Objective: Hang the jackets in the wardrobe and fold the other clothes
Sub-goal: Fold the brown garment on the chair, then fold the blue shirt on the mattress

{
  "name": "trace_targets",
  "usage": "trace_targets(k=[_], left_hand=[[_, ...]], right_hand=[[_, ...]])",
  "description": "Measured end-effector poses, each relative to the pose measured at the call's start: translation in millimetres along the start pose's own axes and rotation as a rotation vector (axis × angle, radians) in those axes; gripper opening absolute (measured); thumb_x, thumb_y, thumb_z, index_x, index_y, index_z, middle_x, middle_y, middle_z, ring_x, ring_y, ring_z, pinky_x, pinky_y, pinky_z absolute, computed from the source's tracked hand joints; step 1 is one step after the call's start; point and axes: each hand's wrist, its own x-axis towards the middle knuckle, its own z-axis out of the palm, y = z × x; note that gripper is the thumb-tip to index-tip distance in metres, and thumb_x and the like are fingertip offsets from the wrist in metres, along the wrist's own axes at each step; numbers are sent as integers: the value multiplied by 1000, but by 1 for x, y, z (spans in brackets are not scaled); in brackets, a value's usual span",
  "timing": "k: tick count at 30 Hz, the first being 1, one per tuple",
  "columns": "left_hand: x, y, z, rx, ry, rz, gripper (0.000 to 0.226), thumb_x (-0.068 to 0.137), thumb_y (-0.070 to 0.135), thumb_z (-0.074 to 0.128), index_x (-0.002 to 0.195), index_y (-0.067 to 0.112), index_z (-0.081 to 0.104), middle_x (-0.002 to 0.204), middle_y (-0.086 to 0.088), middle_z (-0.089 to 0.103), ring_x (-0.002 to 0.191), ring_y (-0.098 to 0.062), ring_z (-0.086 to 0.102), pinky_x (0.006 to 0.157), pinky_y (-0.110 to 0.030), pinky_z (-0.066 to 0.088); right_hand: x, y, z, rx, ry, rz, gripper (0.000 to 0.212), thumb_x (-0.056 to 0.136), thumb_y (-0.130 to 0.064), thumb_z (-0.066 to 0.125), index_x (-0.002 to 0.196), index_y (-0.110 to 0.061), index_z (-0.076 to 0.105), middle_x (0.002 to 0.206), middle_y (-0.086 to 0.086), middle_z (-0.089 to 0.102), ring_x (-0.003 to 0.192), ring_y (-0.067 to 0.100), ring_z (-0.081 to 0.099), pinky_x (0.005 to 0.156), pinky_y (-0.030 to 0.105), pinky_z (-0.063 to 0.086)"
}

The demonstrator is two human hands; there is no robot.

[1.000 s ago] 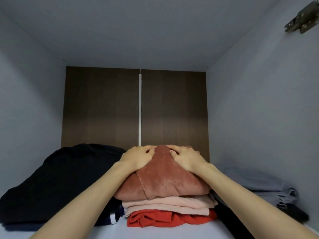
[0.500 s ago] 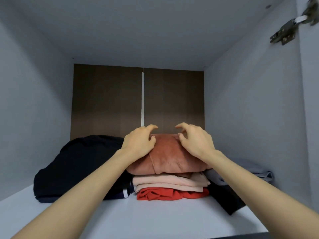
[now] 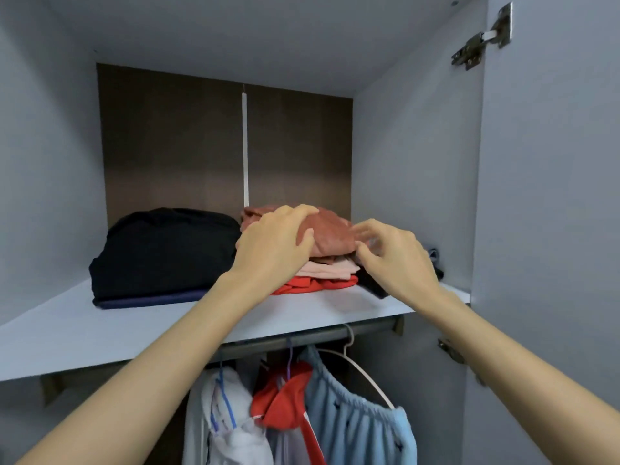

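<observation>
On the upper shelf (image 3: 100, 330) of the wardrobe, a folded stack stood near the back panel: a rust top (image 3: 330, 234) uppermost, a pink piece (image 3: 330, 270) under it, and a red piece (image 3: 315, 285) at the bottom. Just to its left lay a black pile (image 3: 164, 250) on a navy piece (image 3: 151, 302). The left hand (image 3: 271, 245) lay over the front of the rust top, fingers loosely curved and gripping nothing. The right hand (image 3: 396, 260) was at the right edge of the stack, its fingers relaxed and blurred, holding nothing; whether they touched the cloth could not be told. Below the shelf, a rail (image 3: 302, 340) carried a white jacket (image 3: 228, 431), a red jacket (image 3: 285, 397) and a blue garment (image 3: 355, 424) on a white hanger (image 3: 365, 374). At right, the door (image 3: 550, 229) stood open, with a hinge (image 3: 483, 38) near its top.
</observation>
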Motion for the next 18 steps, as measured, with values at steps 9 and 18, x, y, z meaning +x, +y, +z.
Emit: trace_targets(k=[9, 18], left_hand=[[-80, 81, -29, -128, -61, 17, 38, 94, 28, 48, 132, 30, 51, 129, 5, 57, 116, -20, 53, 88, -34, 44], [-185, 197, -53, -264, -161, -33, 42, 95, 30, 48, 137, 27, 44, 126, 5, 59, 113, -18, 55, 92, -36, 43]], right_hand=[[-105, -2, -86, -24, -44, 87, 21, 92, -28, 52, 108, -38, 61, 95, -21, 65, 87, 7, 60, 70, 29, 46], [-248, 21, -179, -1, -137, 201, 21, 91, -28, 54, 108, -39, 60, 92, -20, 65, 84, 6, 60, 77, 35, 52]])
